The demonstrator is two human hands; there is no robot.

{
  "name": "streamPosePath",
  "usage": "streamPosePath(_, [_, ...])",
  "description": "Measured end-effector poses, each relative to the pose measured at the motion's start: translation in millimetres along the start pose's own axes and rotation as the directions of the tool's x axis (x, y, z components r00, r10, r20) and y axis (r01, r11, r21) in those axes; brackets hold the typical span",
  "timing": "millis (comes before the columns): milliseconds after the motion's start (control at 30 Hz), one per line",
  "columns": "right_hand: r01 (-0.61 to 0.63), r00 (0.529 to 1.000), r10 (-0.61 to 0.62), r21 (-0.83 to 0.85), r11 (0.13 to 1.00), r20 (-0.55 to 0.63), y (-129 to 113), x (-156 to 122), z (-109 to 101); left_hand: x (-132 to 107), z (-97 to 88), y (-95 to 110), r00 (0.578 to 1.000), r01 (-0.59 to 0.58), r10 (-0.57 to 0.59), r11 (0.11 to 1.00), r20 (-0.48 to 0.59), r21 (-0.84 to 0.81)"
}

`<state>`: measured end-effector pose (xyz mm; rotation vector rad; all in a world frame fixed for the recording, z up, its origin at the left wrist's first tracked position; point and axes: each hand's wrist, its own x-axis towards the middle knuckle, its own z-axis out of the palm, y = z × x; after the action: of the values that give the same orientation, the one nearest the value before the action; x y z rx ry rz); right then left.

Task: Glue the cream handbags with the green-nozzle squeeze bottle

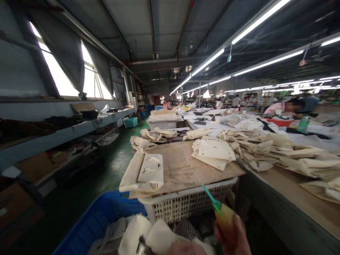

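Note:
My right hand (235, 237) is closed around a small amber glue bottle (224, 216) with a long green nozzle that points up and to the left. My left hand (183, 248) shows only as a sliver at the bottom edge, under a cream fabric piece (148, 235) with a dark metal fitting; its fingers are hidden. Both hands sit low, in front of a white plastic crate (183, 203) topped by a plywood board (183, 166).
A blue crate (101, 216) with cream pieces stands at the lower left. Stacks of cream cut pieces (214, 150) lie on the board and along the long workbench (292, 191) on the right. Shelves line the left wall. People work far back.

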<state>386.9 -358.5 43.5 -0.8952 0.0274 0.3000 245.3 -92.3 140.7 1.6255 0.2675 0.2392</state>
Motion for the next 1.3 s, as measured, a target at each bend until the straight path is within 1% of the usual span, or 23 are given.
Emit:
streamPosePath(33, [0.022,0.998,-0.020,0.045,0.999,-0.052,-7.1,-3.8,-2.6,0.2,20.0,-12.2,1.000,0.012,-0.012,1.000,0.021,0.002])
streamPosePath(67, [0.037,0.997,-0.034,0.043,0.998,-0.067,-15.3,-7.6,-6.6,0.7,39.5,-24.1,0.998,0.033,-0.032,0.999,0.048,-0.003])
streamPosePath(100, [0.026,0.998,-0.025,0.000,1.000,-0.052,-24.2,-11.2,-12.1,2.0,56.7,-34.8,0.996,0.052,-0.051,0.999,0.075,-0.012])
streamPosePath(133, [0.004,0.999,-0.006,-0.057,0.998,-0.044,-33.2,-14.7,-19.0,4.4,70.2,-43.7,0.994,0.049,-0.047,0.999,0.094,-0.013])
streamPosePath(167, [-0.021,0.999,0.015,-0.123,0.992,-0.047,-41.7,-18.0,-27.0,8.2,79.2,-50.8,0.987,0.018,-0.022,1.000,0.161,0.024])
streamPosePath(200, [-0.039,0.998,0.029,-0.190,0.981,-0.058,-49.4,-21.5,-35.6,13.5,83.4,-56.2,0.979,-0.003,-0.001,1.000,0.205,0.022])
streamPosePath(233, [-0.060,0.998,0.049,-0.257,0.965,-0.049,-56.2,-25.3,-44.4,20.0,83.7,-60.4,0.980,0.013,-0.010,1.000,0.200,-0.010])
streamPosePath(300, [-0.099,0.995,0.090,-0.376,0.921,-0.043,-66.3,-33.4,-60.9,34.3,77.1,-66.9,0.981,0.039,-0.028,0.998,0.193,-0.053])
streamPosePath(400, [-0.156,0.987,0.153,-0.505,0.849,-0.047,-73.1,-43.5,-79.5,52.5,69.2,-76.8,0.978,0.075,-0.057,0.994,0.200,-0.085])
streamPosePath(467, [-0.175,0.982,0.185,-0.560,0.810,-0.040,-73.1,-46.4,-87.4,60.8,72.7,-85.8,0.974,0.091,-0.071,0.992,0.217,-0.083])
streamPosePath(533, [-0.177,0.980,0.198,-0.605,0.776,-0.033,-71.3,-46.2,-92.4,66.9,81.4,-96.7,0.968,0.103,-0.083,0.992,0.237,-0.072])
streamPosePath(600, [-0.162,0.982,0.188,-0.672,0.723,-0.035,-68.6,-44.5,-95.5,71.6,91.0,-107.6,0.962,0.109,-0.089,0.992,0.260,-0.064])
streamPosePath(667, [-0.127,0.989,0.145,-0.758,0.639,-0.043,-65.4,-42.6,-97.1,75.4,98.0,-117.1,0.955,0.111,-0.089,0.992,0.282,-0.063])
streamPosePath(733, [-0.090,0.995,0.091,-0.833,0.545,-0.049,-61.8,-41.0,-97.2,78.4,101.5,-124.8,0.951,0.110,-0.086,0.992,0.298,-0.066])
streamPosePath(800, [-0.075,0.997,0.058,-0.870,0.488,-0.054,-57.9,-39.8,-96.2,80.5,102.2,-131.4,0.946,0.111,-0.084,0.992,0.313,-0.068])
streamPosePath(867, [-0.075,0.997,0.056,-0.882,0.465,-0.055,-54.2,-38.1,-95.0,81.9,101.4,-137.4,0.942,0.111,-0.083,0.991,0.324,-0.068])
streamPosePath(967, [-0.087,0.996,0.070,-0.887,0.453,-0.062,-50.1,-34.0,-94.1,83.8,99.5,-145.1,0.941,0.102,-0.076,0.993,0.329,-0.062])
streamPosePath(1133, [-0.089,0.996,0.066,-0.898,0.430,-0.067,-46.1,-27.7,-95.6,85.6,96.3,-150.3,0.940,0.068,-0.052,0.997,0.338,-0.038])
streamPosePath(1300, [-0.074,0.996,0.078,-0.889,0.451,-0.044,-42.9,-28.2,-98.8,85.8,94.7,-151.5,0.937,0.033,-0.030,0.999,0.347,-0.005])
